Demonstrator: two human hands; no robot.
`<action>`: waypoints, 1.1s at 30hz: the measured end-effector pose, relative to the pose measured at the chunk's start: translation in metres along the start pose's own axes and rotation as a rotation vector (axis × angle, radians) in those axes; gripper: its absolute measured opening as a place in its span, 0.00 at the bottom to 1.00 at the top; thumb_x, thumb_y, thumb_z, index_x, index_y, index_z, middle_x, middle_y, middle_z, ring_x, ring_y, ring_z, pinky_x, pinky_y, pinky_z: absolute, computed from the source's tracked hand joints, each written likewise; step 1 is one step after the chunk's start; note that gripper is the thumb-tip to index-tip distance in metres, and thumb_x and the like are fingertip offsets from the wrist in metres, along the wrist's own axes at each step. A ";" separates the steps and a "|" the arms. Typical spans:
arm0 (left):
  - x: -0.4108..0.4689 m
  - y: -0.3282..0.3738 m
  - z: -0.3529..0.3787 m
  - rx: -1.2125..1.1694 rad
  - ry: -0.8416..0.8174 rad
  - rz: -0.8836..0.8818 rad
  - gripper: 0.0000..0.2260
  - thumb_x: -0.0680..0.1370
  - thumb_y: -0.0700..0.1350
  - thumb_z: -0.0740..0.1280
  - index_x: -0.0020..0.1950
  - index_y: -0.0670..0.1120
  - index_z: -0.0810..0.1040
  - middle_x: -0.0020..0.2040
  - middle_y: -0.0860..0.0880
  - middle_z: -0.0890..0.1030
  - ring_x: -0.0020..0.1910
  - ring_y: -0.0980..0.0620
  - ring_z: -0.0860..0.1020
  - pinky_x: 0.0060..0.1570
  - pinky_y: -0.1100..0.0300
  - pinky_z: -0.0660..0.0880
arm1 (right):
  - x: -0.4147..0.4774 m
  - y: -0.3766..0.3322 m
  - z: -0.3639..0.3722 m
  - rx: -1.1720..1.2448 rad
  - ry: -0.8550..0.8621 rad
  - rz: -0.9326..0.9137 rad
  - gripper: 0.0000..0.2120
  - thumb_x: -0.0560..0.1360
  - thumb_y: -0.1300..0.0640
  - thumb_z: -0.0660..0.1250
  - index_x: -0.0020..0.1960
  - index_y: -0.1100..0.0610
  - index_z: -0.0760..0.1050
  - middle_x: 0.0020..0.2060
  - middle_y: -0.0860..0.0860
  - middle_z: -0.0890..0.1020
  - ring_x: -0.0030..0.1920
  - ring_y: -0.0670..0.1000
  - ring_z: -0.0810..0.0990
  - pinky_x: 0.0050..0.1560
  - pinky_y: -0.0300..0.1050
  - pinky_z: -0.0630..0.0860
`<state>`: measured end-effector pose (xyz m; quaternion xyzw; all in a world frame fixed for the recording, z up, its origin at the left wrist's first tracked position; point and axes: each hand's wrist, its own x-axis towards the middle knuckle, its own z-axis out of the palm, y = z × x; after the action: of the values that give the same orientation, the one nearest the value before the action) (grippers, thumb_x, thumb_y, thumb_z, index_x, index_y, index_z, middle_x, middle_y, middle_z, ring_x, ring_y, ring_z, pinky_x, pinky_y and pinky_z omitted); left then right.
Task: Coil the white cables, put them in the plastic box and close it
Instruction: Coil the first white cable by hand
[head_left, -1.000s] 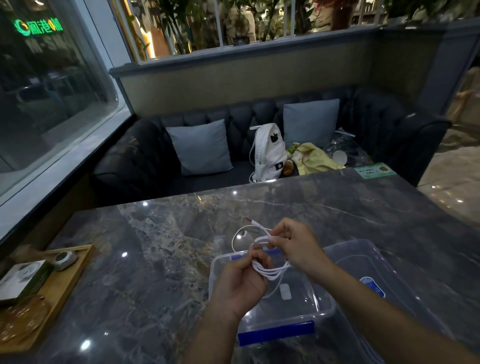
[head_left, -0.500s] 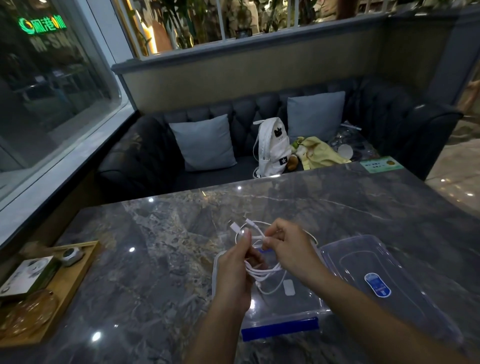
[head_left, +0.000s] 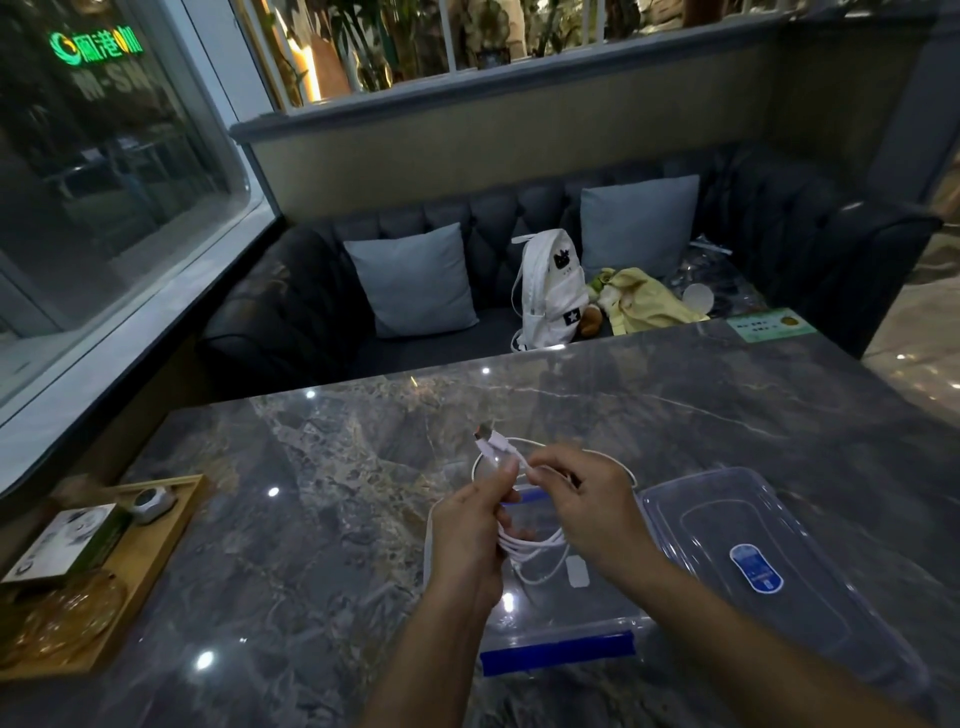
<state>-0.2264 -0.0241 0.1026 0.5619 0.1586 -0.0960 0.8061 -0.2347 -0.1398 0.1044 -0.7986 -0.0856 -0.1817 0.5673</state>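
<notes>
From the head view, a dark grey marble table (head_left: 337, 509) fills the foreground, glossy, ceiling lights glinting off it in small white spots. Over the middle of it the left hand (head_left: 467, 540) has its fingers curled round a bundle of white cable (head_left: 535, 548) loops, and the right hand (head_left: 587, 509) pinches the same cable between thumb and forefinger just below its plug (head_left: 491, 441), which sticks up and away. The coil hangs in the air right above the open plastic box (head_left: 571, 618), blue latch on its near edge. The clear lid (head_left: 779, 551) lies flat just to the right of the box, blue sticker up. At the table's left edge sits a wooden tray (head_left: 156, 545) with small items. Beyond the table there's a dark tufted sofa (head_left: 291, 317) with two grey cushions (head_left: 415, 280), a white backpack (head_left: 550, 291) standing upright and a yellow cloth (head_left: 649, 306) beside it. On the left a big window (head_left: 114, 171) shows a green neon sign (head_left: 96, 45)
</notes>
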 end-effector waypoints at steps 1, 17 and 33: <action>0.000 -0.001 0.002 -0.031 0.004 -0.030 0.13 0.74 0.42 0.69 0.29 0.42 0.79 0.21 0.50 0.73 0.17 0.57 0.71 0.21 0.64 0.73 | -0.001 0.002 -0.001 0.034 0.009 0.010 0.10 0.72 0.69 0.65 0.40 0.57 0.80 0.33 0.41 0.80 0.39 0.40 0.78 0.40 0.29 0.72; 0.007 0.000 0.002 0.633 0.056 0.315 0.08 0.75 0.41 0.67 0.37 0.43 0.83 0.21 0.51 0.76 0.23 0.53 0.75 0.37 0.41 0.80 | 0.002 0.016 -0.010 0.077 -0.055 0.179 0.16 0.72 0.59 0.69 0.40 0.37 0.73 0.33 0.48 0.81 0.36 0.45 0.79 0.33 0.33 0.72; -0.004 0.005 0.013 0.915 0.089 0.486 0.23 0.80 0.54 0.55 0.38 0.39 0.79 0.25 0.48 0.72 0.26 0.50 0.71 0.33 0.49 0.72 | 0.012 0.028 -0.015 -0.009 -0.177 0.154 0.14 0.73 0.59 0.68 0.51 0.40 0.76 0.35 0.41 0.79 0.38 0.35 0.78 0.37 0.28 0.73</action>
<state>-0.2263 -0.0347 0.1121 0.8810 -0.0006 0.0584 0.4695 -0.2170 -0.1642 0.0888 -0.8182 -0.0732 -0.0668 0.5664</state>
